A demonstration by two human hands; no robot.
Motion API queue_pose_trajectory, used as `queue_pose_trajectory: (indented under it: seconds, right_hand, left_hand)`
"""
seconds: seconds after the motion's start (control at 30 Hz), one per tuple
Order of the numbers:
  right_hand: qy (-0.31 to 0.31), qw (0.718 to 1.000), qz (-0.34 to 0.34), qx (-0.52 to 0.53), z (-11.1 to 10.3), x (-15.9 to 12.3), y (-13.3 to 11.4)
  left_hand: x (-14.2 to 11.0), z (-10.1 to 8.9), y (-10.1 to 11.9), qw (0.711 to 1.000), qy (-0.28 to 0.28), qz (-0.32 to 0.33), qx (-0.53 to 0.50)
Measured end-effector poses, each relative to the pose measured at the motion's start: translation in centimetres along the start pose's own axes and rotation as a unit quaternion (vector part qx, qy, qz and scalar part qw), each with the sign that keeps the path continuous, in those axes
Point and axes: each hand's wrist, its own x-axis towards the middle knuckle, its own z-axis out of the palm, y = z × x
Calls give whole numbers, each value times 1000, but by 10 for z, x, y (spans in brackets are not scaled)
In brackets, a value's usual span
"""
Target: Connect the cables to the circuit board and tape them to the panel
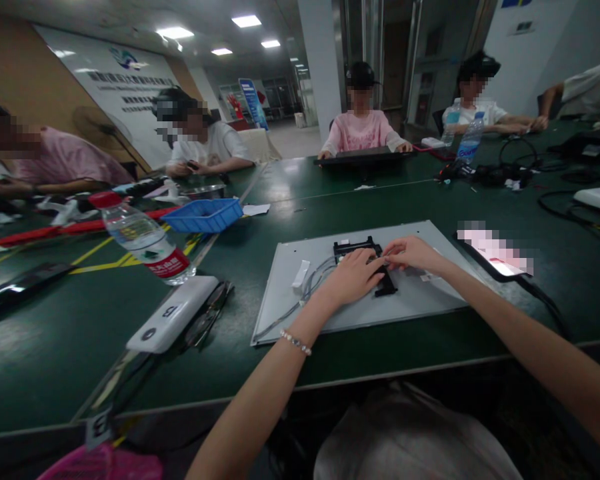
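Thin pale-grey rectangular panel (445,303): flat on the dark green table (240,253); probably stiff and smooth, best lifted by opposite edges.
Black bracket, perhaps plastic (387,287): mid-panel, partly hidden by both hands; likely light, rigid, breakable; hold its outer rails.
Slim grey cables (314,283): curving toward the panel's near left corner; likely soft.
Left hand (356,275): palm down over the bracket, fingers extended; grip hidden, cannot tell.
Right hand (409,252): fingertips gathered beside the left's; cannot tell whether they pinch anything.
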Motion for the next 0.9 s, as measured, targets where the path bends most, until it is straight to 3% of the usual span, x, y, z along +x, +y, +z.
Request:
queue_pose_trajectory:
  seconds: [0.4, 0.67, 0.9]
  right_hand:
    - [41, 983, -75, -162, 2, -1, -1]
    - [61, 986, -74, -138, -3, -6, -8]
    - [81, 978, -93, -168, -10, -8, -7]
  left_hand:
    - [1, 2, -1, 1000, 0, -7, -10]
    - [-1, -3, 1, 1000, 7, -19, -6]
    - [-8, -26, -27, 992, 62, -108, 3]
